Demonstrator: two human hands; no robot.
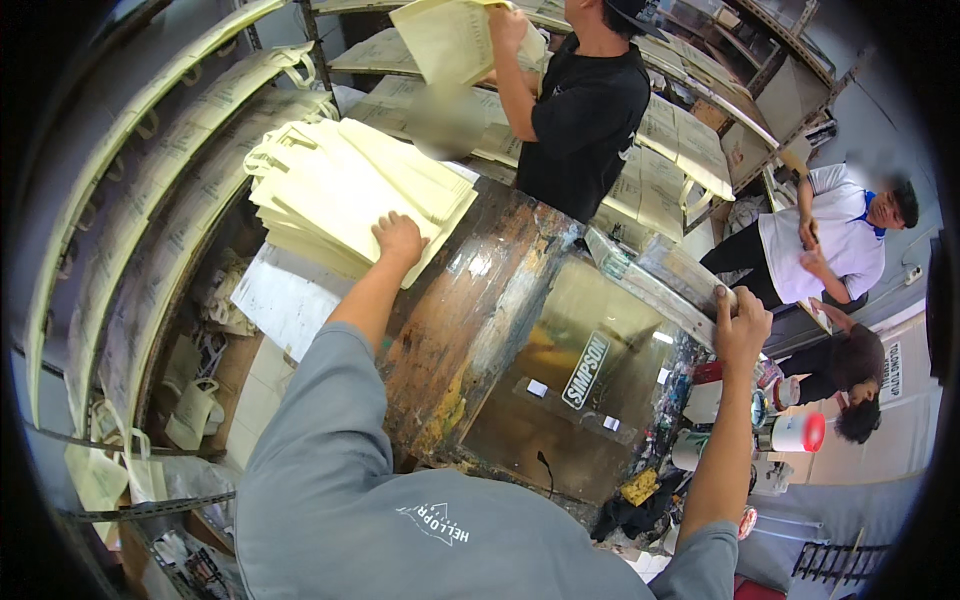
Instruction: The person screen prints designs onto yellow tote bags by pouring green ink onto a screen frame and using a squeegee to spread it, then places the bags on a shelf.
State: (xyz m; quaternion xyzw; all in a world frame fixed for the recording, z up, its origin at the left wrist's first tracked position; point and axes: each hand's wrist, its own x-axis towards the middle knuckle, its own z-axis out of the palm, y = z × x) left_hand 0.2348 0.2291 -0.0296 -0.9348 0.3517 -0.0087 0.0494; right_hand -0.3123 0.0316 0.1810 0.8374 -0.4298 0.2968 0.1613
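My left hand (400, 238) lies on the near edge of a thick stack of pale yellow tote bags (345, 180), its fingers spread over the top bag. Loop handles stick out at the stack's far left corner. On the right, my right hand (740, 322) is closed around the near end of a grey printing-screen frame (655, 285), which is raised and seen nearly edge-on. Beside it, a glossy, see-through brownish plate (520, 425) is set in the paint-stained wooden worktable (440, 330). A dark label and small white patches are on the plate.
Racks of printed bags (165, 200) curve along the left and back. A person in black (585, 115) holds up a bag across the table. Two more people stand at right. Paint tubs (795, 432) and a yellow sponge (640, 487) sit by the table's right edge.
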